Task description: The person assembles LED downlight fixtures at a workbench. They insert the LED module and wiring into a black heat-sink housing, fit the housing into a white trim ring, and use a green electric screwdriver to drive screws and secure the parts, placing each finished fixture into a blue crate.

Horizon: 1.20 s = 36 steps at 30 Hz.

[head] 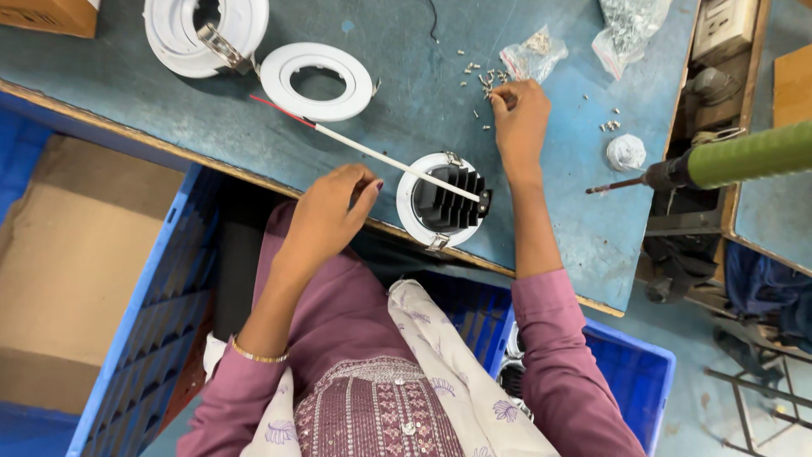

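Your left hand [328, 216] rests half-curled and empty beside the downlight [443, 201] at the bench edge; your right hand [518, 118] pinches into the loose screws [484, 78], fingertips hiding whether one is gripped

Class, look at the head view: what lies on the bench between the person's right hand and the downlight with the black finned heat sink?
Only bare blue bench top lies between the right hand and the downlight. The loose screws lie beyond the fingers.
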Motion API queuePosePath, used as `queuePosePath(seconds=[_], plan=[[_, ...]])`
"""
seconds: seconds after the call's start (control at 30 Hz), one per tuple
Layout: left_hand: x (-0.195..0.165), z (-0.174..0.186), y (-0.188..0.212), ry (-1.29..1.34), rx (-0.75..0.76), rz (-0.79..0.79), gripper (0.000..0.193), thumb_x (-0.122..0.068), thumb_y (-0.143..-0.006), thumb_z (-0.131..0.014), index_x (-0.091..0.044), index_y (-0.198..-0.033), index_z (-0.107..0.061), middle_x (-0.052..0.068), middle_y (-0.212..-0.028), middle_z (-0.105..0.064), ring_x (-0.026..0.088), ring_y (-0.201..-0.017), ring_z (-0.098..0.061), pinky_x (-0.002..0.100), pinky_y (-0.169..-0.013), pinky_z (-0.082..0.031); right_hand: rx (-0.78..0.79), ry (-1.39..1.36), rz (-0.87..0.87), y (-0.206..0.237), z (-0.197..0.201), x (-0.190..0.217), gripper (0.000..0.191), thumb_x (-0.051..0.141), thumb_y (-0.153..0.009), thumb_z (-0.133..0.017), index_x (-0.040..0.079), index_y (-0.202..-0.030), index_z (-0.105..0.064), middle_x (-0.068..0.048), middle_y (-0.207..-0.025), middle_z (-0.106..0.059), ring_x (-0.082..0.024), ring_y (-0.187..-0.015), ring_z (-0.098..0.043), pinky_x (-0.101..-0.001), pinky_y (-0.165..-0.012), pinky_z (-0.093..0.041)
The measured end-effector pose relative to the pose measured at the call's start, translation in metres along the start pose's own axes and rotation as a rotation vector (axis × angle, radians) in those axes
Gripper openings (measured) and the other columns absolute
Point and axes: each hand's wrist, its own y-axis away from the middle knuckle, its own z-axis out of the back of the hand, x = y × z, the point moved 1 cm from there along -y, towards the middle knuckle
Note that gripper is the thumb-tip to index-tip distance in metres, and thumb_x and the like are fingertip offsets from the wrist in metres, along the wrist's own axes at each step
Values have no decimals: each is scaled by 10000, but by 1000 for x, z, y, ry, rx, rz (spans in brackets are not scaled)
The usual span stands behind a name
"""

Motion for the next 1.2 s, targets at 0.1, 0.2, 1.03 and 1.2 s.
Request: queuePosePath(seconds=[0.1,0.2,1.03,1.2], plan=[[8,-14,-14,88,26,-8,151,-143,-978,-658,-17,-1058,-680,117,-1011,-681,294,-843,-656,374,-743,-511,8,32,29,-1,-4,-3,95,-29,-837,-798,0,-892,-727,-131,-912,-670,-236,-725,-682,-350,-686,-546],[13,-28,-30,327,101,34,247,-161,-934,-654,-48,-1153,-672,99,-1104,-639,241,-895,-652,360,-783,-537,3,150,106,-2,-7,-2,116,-29,-839,-786,-5,-852,-673,-135,-886,-637,-269,-734,-638,-371,-690,-520],[-10,-49,-51,357,428,-300,877,-373,-721,-874,-140,-1483,-510,131,-1530,-527,313,-1494,-420,463,-1268,-254,-73,-464,-537,108,107,38,169,19,-990,-669,-107,-1095,-711,-132,-954,-749,-149,-832,-729,-282,-778,-616],[-11,-48,-49,351,444,-242,882,-370,-712,-878,-164,-1486,-509,137,-1554,-505,314,-1493,-405,451,-1244,-276,-5,-402,-524,102,130,68,153,8,-975,-667,-106,-1067,-710,-121,-959,-754,-144,-812,-728,-279,-774,-624]])
